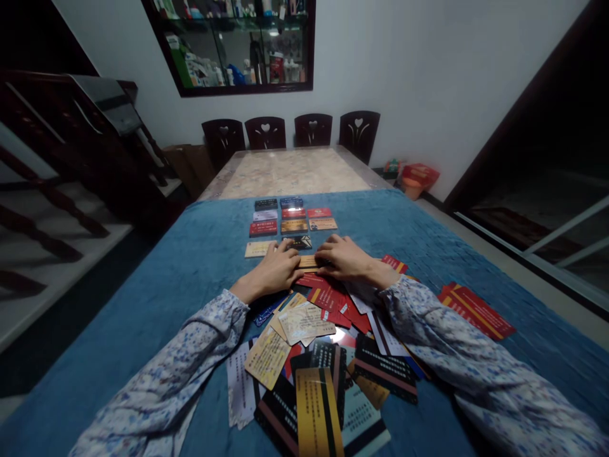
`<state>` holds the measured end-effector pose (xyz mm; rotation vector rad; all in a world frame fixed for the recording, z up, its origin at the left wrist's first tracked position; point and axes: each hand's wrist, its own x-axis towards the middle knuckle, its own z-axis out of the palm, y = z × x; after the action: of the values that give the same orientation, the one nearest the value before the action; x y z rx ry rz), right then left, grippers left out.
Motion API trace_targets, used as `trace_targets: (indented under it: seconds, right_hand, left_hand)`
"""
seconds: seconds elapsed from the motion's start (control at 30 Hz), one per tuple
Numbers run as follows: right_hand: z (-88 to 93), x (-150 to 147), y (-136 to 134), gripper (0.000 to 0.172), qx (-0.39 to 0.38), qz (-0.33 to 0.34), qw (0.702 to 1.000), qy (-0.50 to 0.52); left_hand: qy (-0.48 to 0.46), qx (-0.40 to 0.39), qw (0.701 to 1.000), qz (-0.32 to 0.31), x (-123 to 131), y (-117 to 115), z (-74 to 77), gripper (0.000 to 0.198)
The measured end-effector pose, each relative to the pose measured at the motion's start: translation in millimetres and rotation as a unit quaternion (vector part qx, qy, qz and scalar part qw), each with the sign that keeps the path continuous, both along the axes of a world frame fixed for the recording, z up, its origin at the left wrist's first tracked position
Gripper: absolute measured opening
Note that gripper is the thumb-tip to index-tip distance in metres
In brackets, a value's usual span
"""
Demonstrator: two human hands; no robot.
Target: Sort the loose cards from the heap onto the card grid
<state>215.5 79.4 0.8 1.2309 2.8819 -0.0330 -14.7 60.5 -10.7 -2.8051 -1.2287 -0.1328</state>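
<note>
Between my two hands is a gold card (308, 264) with a dark stripe, possibly more than one stacked. My left hand (280, 265) grips its left end with bent fingers. At its right end, my right hand (346, 257) has its fingers curled over the edge. Just beyond the hands lie a black card (299, 242) and a cream card (258, 249), partly covered by my left fingers. Below the hands spreads a loose heap of cards, among them red cards (328, 299), a pale patterned card (307, 322) and a gold striped card (318, 409).
Neat stacks of cards, including a red stack (263, 228) and a dark stack (265, 204), stand in rows farther out. More red cards (476, 310) lie at the right. A blue cloth (204, 254) covers the near table; chairs (313, 130) stand behind its far end.
</note>
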Motion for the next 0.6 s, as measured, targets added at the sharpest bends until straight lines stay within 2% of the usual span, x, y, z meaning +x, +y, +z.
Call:
trace_targets:
  seconds: [0.27,0.6]
  right_hand:
    - [1.7,2.2,0.9,0.029,-0.004,0.035,0.999,0.0]
    - [-5.2,9.6,10.1,0.023,0.002,0.096,0.995,0.022]
  left_hand:
    - [0.015,-0.007,1.0,-0.006,2.0,0.0,-0.9,0.023]
    - [0.019,0.031,0.997,-0.061,2.7,2.5,-4.8,0.024]
